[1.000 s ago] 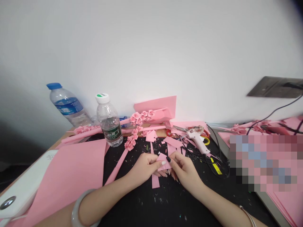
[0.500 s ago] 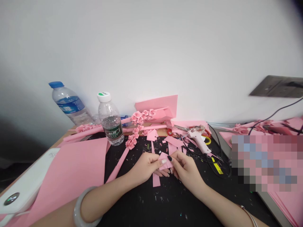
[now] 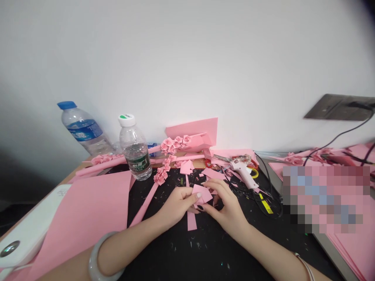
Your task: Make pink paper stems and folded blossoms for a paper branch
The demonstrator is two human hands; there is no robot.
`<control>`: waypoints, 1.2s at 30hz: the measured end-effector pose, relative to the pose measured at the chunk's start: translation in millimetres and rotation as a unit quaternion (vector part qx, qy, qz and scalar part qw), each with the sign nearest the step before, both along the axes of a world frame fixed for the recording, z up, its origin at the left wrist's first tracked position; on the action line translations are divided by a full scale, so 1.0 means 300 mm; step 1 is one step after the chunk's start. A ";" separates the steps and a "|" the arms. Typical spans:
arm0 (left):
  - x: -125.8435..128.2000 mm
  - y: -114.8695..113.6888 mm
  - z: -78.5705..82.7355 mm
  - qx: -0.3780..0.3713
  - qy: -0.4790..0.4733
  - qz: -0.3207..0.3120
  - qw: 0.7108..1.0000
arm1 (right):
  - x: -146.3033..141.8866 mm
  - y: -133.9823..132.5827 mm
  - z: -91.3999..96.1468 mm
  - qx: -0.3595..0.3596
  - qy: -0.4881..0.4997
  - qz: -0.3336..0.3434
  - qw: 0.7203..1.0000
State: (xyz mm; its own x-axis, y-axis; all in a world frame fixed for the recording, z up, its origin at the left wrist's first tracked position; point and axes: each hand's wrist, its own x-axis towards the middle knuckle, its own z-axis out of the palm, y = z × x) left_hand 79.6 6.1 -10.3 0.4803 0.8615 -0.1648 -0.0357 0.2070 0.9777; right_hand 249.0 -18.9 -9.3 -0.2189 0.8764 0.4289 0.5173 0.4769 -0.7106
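In front of the clear plastic water bottle with the white cap (image 3: 135, 150) and a little to its right, over the black work mat (image 3: 181, 253), the two hands meet. The left hand (image 3: 177, 205) is closed in a pinch, white-nailed thumb on top, gripping the left edge of a small folded piece of pink paper (image 3: 202, 194). The right hand (image 3: 227, 208) works the other side, with fingers curled over the piece's far edge and a dark-nailed thumb at its lower corner, so it holds the paper too.

The piece sits right between them and touches both, so neither hand is nearer. Its long axis runs roughly left to right, and it is lifted off the mat. Just under it lies a short pink paper strip (image 3: 191, 221), its length pointing back toward the person.

Further out there's a small cluster of pink paper roses (image 3: 161, 176) just right of the bottle. A white hot-glue gun (image 3: 242, 171) lies well to the bottle's right. A large flat pink sheet (image 3: 93, 210) lies in front of the bottle, to its left.
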 end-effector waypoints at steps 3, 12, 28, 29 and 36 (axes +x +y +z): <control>0.000 0.000 0.001 -0.007 -0.007 -0.013 1.000 | 0.005 0.001 0.003 0.054 -0.026 -0.002 0.998; -0.001 0.000 0.007 -0.023 0.004 -0.011 1.000 | 0.016 0.004 0.004 0.136 -0.076 -0.015 0.988; -0.002 -0.002 0.002 -0.026 -0.003 -0.019 0.999 | 0.032 0.010 0.004 0.159 -0.077 -0.014 0.984; -0.002 -0.002 -0.001 -0.028 -0.006 -0.017 0.999 | 0.033 0.010 0.005 0.162 -0.075 -0.013 0.984; -0.004 -0.003 0.005 -0.020 -0.009 -0.030 0.999 | 0.022 0.003 0.014 0.104 -0.036 -0.009 0.994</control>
State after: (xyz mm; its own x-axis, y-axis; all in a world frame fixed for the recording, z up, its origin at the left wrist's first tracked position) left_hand 78.4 5.3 -8.8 0.5333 0.8242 -0.1905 -0.0392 0.2491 0.9677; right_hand 255.6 -18.1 -5.3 -0.2410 0.7742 0.5852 0.5719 0.6005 -0.5589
